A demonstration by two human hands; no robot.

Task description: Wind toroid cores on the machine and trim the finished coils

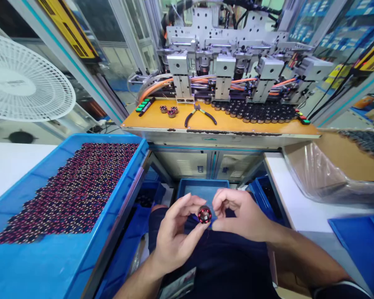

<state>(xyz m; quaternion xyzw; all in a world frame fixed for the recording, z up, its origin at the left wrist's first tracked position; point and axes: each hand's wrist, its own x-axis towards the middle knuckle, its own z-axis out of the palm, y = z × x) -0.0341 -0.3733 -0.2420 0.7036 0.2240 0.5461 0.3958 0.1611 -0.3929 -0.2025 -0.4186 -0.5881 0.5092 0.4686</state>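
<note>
Between the thumb and fingers of my left hand is a small round motor stator, dark outside with red and copper-coloured windings inside. Its open face is turned up toward me, above my lap. Just to its right, my right hand is closed with fingers curled toward the thumb. Whatever its fingertips hold, if anything, is too small to make out. On the orange bench top, a few similar stators lie near pliers with dark and yellow-green handles, spread apart.
At left, a blue tray holds rows of stators, beside a white fan. A machine stands behind the bench, with many dark parts in front. To the right is a plastic-lined carton; a blue bin sits below.
</note>
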